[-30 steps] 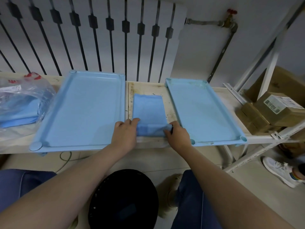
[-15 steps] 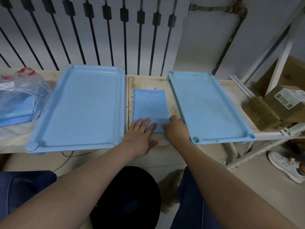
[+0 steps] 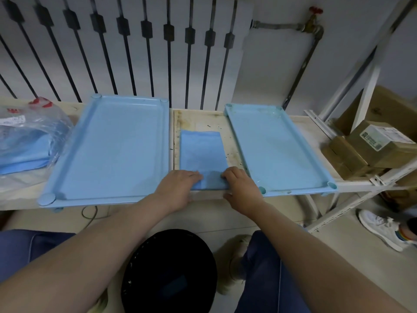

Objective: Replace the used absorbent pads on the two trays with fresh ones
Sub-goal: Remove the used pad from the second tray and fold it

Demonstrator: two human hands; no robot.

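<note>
A: Pale, stained wooden table (image 3: pixel 203 119) up front. Where does the folded blue absorbent pad (image 3: pixel 202 152) lie?

B: Flat on the bare table, between the shallow rectangular light-blue plastic left tray (image 3: pixel 112 150) and the matching right tray (image 3: pixel 277 150), just beside each and touching neither.

A: And the person's arms?

B: Both bare forearms reach forward and converge on the pad's near edge. The left grip (image 3: pixel 178 188) lies palm down, its fingers together and pressing the near-left corner. The right grip (image 3: pixel 242 188) has its fingers bent onto the near-right corner and its thumb apart at the table's front edge. Whether it pinches the pad cannot be told.
</note>
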